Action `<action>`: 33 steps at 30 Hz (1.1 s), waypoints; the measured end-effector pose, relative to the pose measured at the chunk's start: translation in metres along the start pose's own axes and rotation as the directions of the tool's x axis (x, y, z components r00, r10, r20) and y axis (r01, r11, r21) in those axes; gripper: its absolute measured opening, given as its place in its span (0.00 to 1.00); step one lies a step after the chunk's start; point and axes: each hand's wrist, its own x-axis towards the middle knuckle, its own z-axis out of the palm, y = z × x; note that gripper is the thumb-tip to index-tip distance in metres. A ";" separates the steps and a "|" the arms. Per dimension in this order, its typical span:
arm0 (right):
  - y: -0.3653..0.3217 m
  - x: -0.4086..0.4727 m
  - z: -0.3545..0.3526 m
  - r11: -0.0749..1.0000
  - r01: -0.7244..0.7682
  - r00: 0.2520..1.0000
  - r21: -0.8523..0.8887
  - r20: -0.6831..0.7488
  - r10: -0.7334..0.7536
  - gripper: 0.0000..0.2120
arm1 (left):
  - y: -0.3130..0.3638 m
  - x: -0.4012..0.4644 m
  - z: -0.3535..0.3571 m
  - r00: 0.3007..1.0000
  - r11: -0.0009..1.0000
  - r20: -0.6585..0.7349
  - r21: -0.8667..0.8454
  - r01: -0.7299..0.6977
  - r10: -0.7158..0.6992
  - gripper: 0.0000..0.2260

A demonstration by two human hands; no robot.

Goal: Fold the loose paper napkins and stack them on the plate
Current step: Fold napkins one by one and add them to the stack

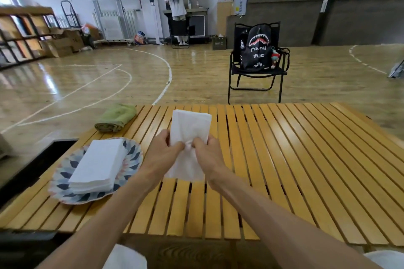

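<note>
A white paper napkin (189, 125) is held up over the middle of the slatted wooden table (284, 159). My left hand (164, 153) and my right hand (206, 153) both pinch it near its middle, fingertips close together. Its upper part stands above my hands and its lower part hangs below them toward the table. To the left lies a patterned plate (63, 183) with a stack of folded white napkins (98, 165) on it.
A rolled green towel (115, 117) lies at the table's far left corner. Beyond the table stands a black folding chair (255, 72) with a backpack on it. A person stands far off at a counter.
</note>
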 end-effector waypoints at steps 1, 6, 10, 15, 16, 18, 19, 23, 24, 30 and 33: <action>-0.001 0.005 0.013 1.000 -0.016 1.000 0.001 0.010 0.016 0.11 | -0.003 0.004 -0.014 1.000 1.000 -0.023 0.011 0.012 -0.011 0.12; -0.001 0.034 0.094 0.993 -0.101 0.988 -0.068 0.109 0.108 0.12 | -0.023 0.021 -0.092 0.978 0.996 -0.204 0.069 0.060 -0.045 0.11; 0.001 0.055 0.161 0.979 -0.054 0.979 -0.198 0.181 0.091 0.10 | -0.044 0.038 -0.152 0.945 0.968 -0.324 0.225 0.113 -0.035 0.10; 0.012 0.068 0.211 0.923 -0.050 0.966 -0.381 0.218 0.142 0.18 | -0.077 0.059 -0.194 0.934 0.900 -0.335 0.357 0.251 -0.128 0.16; 0.015 0.068 0.216 0.912 -0.053 0.964 -0.406 0.217 0.153 0.20 | -0.084 0.061 -0.198 0.931 0.889 -0.335 0.368 0.271 -0.145 0.16; 0.022 0.067 0.220 0.899 -0.042 0.961 -0.437 0.229 0.156 0.23 | -0.096 0.062 -0.200 0.925 0.873 -0.341 0.383 0.301 -0.169 0.16; 0.025 0.067 0.221 0.891 -0.033 0.960 -0.452 0.235 0.154 0.24 | -0.101 0.061 -0.199 0.923 0.865 -0.346 0.396 0.309 -0.171 0.17; 0.037 0.067 0.218 0.845 0.037 0.966 -0.533 0.236 0.107 0.26 | -0.118 0.057 -0.191 0.922 0.844 -0.340 0.425 0.326 -0.185 0.17; 0.039 0.067 0.217 0.831 0.056 0.969 -0.553 0.232 0.089 0.26 | -0.121 0.056 -0.188 0.922 0.843 -0.344 0.429 0.325 -0.181 0.18; 0.042 0.056 0.213 0.671 0.209 0.975 -0.712 0.204 -0.087 0.24 | -0.113 0.051 -0.186 0.910 0.645 -0.405 0.719 0.259 0.086 0.19; 0.039 0.055 0.219 0.432 0.441 0.887 -0.787 0.309 -0.344 0.23 | -0.116 0.058 -0.192 0.942 0.535 -0.147 0.844 -0.040 0.303 0.19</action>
